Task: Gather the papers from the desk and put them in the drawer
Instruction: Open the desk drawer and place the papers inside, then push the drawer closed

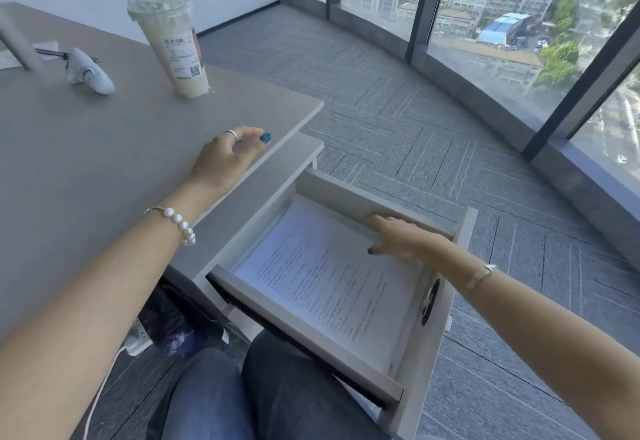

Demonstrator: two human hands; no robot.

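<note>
The light grey drawer (pixel 308 330) stands pulled out beside the desk, above my knees. A stack of printed white papers (pixel 332 287) lies flat inside it. My right hand (pixel 405 240) rests inside the drawer at its far wall, fingers spread flat on the top sheet, holding nothing. My left hand (pixel 228 155) lies near the right edge of the grey desk (pixel 86 169), fingers loosely curled with nothing in them.
A tall plastic cup (pixel 173 44) with a pale drink stands on the desk's far part. A small white object (pixel 91 74) and a paper slip (pixel 14 56) lie at the far left. Carpeted floor and large windows lie to the right.
</note>
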